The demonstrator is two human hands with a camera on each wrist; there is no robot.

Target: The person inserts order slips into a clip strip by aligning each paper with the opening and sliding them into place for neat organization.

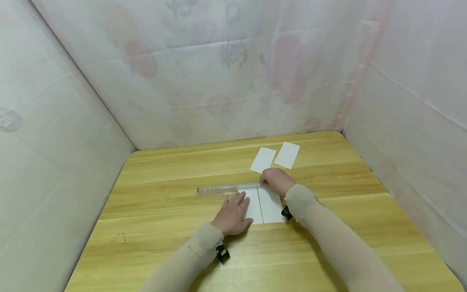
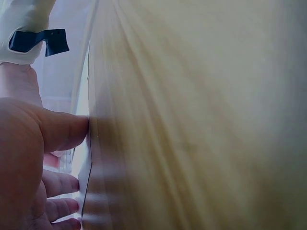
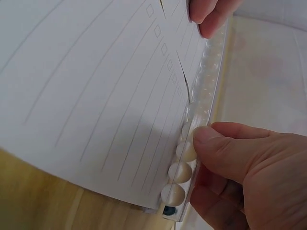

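Note:
Two white lined sheets lie side by side on the table, a left sheet [image 1: 254,207] and a right sheet [image 1: 271,207], with a narrow gap between them. Along their far edge runs a clear plastic strip [image 1: 217,190], which shows a row of round shapes in the right wrist view. My left hand [image 1: 233,215] rests on the left sheet with its fingers stretched out. Between thumb and fingers, my right hand [image 3: 240,167] pinches the strip near its right end, at the top of the right sheet [image 3: 105,96]. The fingers partly cover that end in the head view.
Beyond my right hand lie two more white sheets, a left one [image 1: 263,159] and a right one [image 1: 287,155]. The wooden table [image 1: 153,211] is bordered by pale sheeting [image 1: 219,81] at the back and sides. Each wrist carries a black mount [image 1: 222,253].

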